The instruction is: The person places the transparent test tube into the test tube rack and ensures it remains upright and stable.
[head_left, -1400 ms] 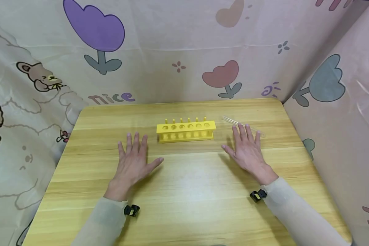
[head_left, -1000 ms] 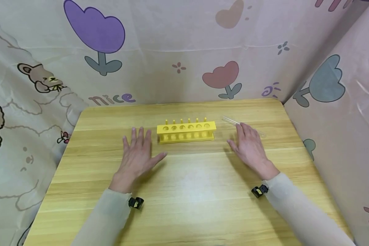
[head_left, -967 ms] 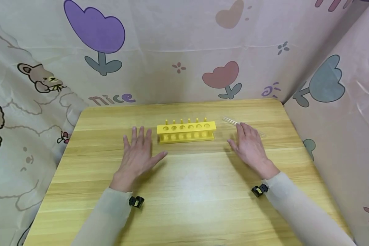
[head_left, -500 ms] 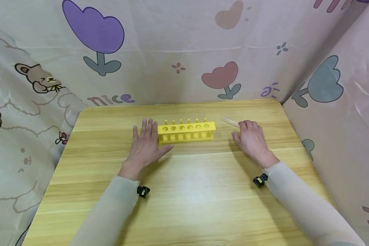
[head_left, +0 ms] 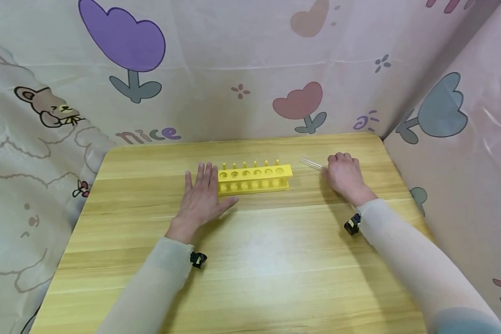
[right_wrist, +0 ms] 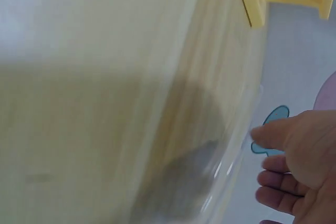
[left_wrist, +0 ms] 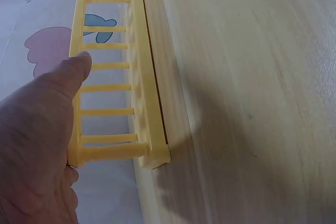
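At the left end of the yellow rack (head_left: 256,178), we have our left hand (head_left: 199,200), its fingers straight and its thumb spread wide towards the rack's front. The fingers hide that end of the rack from the head view; in the left wrist view the thumb overlaps the top plate, but we cannot tell whether it touches. The rack itself stands upright on the table (head_left: 267,260), in front of the printed curtain (head_left: 208,106), with a row of holes along its top and a row of pegs behind them. We judge it to be light, stiff plastic that would slide easily if bumped; its end walls look like the safest place to steady it. Just to the right of the rack, thin clear tubes (head_left: 311,164) lie on their side, slanting away from it; we cannot count them surely. They look like glass, so we take them to be light, smooth, apt to roll and fragile, best pinched gently around the middle. Farther right of the rack, our right hand (head_left: 345,175) hangs over the tubes' far part, its fingers loosely bent and its thumb apart from them, with nothing visible between.
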Available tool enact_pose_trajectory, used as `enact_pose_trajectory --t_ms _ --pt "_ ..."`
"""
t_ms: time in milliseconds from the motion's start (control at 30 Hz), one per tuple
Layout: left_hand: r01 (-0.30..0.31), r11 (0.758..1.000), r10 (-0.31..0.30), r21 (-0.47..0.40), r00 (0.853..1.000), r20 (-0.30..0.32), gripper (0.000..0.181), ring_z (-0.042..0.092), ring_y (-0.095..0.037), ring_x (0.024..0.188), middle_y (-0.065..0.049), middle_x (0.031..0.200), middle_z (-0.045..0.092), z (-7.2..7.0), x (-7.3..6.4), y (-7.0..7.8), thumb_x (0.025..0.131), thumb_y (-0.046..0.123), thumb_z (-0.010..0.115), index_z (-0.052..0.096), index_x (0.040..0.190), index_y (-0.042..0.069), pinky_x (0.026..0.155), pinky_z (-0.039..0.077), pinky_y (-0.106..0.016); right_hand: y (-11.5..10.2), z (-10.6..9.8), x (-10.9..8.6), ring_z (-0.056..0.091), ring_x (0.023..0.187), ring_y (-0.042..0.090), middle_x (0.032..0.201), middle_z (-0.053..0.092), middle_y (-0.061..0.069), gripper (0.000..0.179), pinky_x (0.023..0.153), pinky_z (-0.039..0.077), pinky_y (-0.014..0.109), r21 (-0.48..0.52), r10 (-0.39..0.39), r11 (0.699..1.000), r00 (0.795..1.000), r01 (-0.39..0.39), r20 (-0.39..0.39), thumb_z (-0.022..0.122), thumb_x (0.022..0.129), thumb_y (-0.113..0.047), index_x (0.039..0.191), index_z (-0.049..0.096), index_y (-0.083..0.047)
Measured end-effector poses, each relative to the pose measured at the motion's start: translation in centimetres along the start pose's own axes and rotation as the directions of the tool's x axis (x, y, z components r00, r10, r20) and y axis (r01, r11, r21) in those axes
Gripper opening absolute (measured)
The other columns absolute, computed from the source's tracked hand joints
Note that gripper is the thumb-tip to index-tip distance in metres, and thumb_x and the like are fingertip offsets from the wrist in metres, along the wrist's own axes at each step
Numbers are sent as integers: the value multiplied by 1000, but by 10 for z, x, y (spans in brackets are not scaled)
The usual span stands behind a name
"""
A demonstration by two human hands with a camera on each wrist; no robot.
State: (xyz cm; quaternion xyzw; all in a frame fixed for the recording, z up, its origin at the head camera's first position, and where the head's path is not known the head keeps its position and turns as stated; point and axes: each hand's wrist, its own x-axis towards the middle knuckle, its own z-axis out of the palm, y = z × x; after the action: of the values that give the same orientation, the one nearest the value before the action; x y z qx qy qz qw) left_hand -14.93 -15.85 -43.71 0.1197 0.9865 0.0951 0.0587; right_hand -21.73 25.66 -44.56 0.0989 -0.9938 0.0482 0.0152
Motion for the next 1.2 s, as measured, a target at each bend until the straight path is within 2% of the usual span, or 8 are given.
enact_pose_trajectory --t_ms 233,467,600,733,867,1200 --pt "3 1000 -3 13 1000 1 114 -12 -33 164 -20 177 -1 2 1 0 98 78 45 -2 168 2 130 -8 -63 8 -4 17 55 114 48 118 63 29 36 103 42 69 -78 -3 997 989 14 145 59 101 -19 121 62 10" --pt "10 1000 -10 10 1000 3 111 -12 -32 164 -18 177 -4 2 0 1 99 76 46 1 168 1 131 -8 -61 8 -11 25 56 115 46 118 65 26 34 106 41 70 -149 -33 986 961 77 275 58 100 -17 123 64 7" --pt "12 1000 -13 6 1000 15 111 -14 -32 164 -17 177 -6 1 0 1 100 75 47 -1 168 1 130 -12 -59 9 -13 30 57 114 46 117 67 26 28 103 42 70 -178 -59 977 952 116 299 58 100 -15 117 67 5" --pt "7 1000 -7 17 1000 21 110 -13 -33 164 -17 177 -6 0 1 1 101 74 46 -1 168 1 130 -11 -60 11 -14 36 56 115 45 116 68 24 24 101 42 69 -187 -61 974 944 127 325 65 98 -17 111 69 3" --pt "7 1000 -8 30 1000 29 104 -11 -33 164 -17 176 -7 -2 2 0 103 71 42 -1 168 1 131 -8 -61 11 -14 39 55 116 45 118 68 22 26 103 40 68 -176 -52 977 936 119 347 71 97 -19 112 70 2" --pt "-7 1000 6 27 999 39 87 -9 -36 164 -18 176 -8 -6 7 -1 112 55 37 2 168 -1 130 -9 -61 12 -15 38 57 113 43 119 71 24 26 105 38 67 -132 -41 987 935 93 352 67 98 -18 115 69 2"
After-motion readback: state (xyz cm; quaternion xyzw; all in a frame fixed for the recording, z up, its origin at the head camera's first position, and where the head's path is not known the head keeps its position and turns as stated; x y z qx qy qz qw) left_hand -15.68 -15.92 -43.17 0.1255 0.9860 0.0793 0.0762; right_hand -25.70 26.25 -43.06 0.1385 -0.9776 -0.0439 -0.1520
